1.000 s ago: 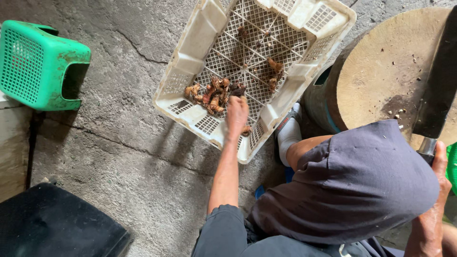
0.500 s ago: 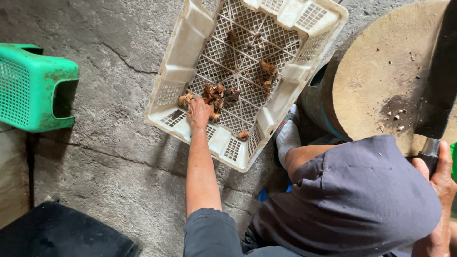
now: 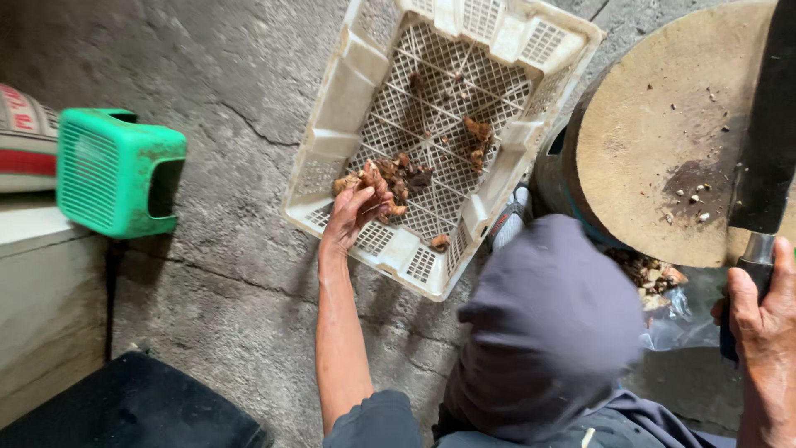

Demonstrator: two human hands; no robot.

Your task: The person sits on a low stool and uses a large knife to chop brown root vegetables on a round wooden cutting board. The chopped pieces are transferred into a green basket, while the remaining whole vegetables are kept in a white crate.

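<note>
My left hand (image 3: 352, 217) reaches into a white plastic lattice crate (image 3: 332, 99) on the concrete floor and closes on a brown knobbly root piece (image 3: 367, 177) from a small pile (image 3: 405, 172). More brown pieces (image 3: 477, 139) lie further in the crate. My right hand (image 3: 759, 319) grips the handle of a large dark cleaver (image 3: 771, 141), whose blade rests over a round wooden chopping block (image 3: 655, 141). My knee in grey cloth (image 3: 551, 323) fills the lower middle.
A green plastic stool (image 3: 116, 170) lies on its side at the left, next to a low concrete ledge (image 3: 46, 290). A black object (image 3: 133, 411) sits at the bottom left. A clear bag of chopped bits (image 3: 663, 286) lies under the block's edge.
My left hand has shifted left inside the crate, from its near edge to the pile, and closed on a piece. The view has moved closer. The right hand keeps hold of the cleaver.
</note>
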